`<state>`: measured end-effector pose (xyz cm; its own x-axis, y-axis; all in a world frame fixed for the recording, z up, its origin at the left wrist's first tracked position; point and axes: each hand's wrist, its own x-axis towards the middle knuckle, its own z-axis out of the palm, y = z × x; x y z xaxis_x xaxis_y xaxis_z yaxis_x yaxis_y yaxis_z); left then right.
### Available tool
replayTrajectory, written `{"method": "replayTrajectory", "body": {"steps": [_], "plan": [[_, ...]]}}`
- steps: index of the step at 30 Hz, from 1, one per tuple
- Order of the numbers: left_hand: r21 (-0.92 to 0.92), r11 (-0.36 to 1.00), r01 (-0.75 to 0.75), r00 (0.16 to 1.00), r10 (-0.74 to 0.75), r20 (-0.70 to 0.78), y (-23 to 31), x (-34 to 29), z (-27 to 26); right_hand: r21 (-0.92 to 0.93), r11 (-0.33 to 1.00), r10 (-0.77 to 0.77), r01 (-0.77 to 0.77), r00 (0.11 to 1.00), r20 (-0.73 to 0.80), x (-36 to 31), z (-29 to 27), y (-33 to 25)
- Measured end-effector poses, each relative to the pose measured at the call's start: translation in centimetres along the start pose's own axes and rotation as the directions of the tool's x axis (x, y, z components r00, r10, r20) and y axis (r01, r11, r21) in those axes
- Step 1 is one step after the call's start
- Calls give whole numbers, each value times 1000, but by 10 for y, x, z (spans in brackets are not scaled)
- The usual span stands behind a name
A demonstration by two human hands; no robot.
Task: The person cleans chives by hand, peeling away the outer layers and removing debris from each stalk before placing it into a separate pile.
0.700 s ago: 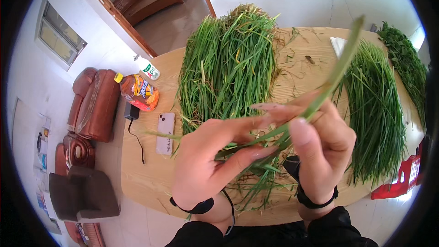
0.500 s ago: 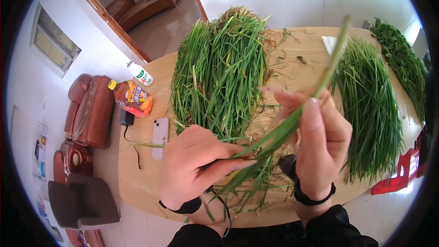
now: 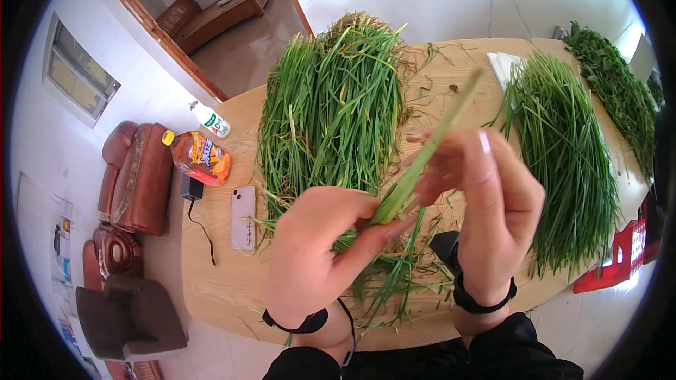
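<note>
My left hand point(image 3: 327, 246) pinches a small bunch of Chinese chives point(image 3: 399, 195) between thumb and forefinger. Their pale stalk ends slant up to the right, and the green leaves hang down below. Close beside the stalks is my right hand point(image 3: 489, 190), its fingers bent and apart, the thumb off the stalks. Some of its fingers are blurred behind the bunch, so I cannot tell whether they touch it. Past my hands lies a large heap of chives point(image 3: 327, 112) with dry brown bits among it. A neater pile of chives point(image 3: 563, 162) lies at the right.
On the wooden table point(image 3: 215, 281), a phone point(image 3: 243, 218), a black adapter point(image 3: 191, 186), a bottle of orange-brown drink point(image 3: 202, 157) and a white bottle point(image 3: 210, 119) stand or lie at left. Leafy greens point(image 3: 611, 88) lie far right, above a red crate point(image 3: 620, 260). Trimmings litter the middle.
My right hand has let go of the upper stalk and its fingers have spread. My left hand has moved slightly right, and the stalks now tilt lower and further left.
</note>
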<state>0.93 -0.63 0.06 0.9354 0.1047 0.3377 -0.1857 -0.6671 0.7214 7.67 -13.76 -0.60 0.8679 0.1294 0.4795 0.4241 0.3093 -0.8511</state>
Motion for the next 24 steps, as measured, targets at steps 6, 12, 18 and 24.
{"method": "replayTrajectory", "body": {"steps": [6, 12, 18, 24], "plan": [[317, 935, -162, 882, 281, -378, -10, 5, 8, -95, 994, 50, -50, 999, -9, 2, -8, -6], [498, 842, -207, 856, 402, -324, -5, 13, 12, -283, 959, 13, 25, 991, 130, 2, -11, 0], [326, 907, -267, 874, 370, -314, -3, 17, 16, -248, 968, 87, -45, 983, 162, 2, -23, -8], [82, 997, -8, 1000, 7, 13, -1, 2, 0, -372, 910, -94, 181, 966, 239, 7, -37, -5]]}}
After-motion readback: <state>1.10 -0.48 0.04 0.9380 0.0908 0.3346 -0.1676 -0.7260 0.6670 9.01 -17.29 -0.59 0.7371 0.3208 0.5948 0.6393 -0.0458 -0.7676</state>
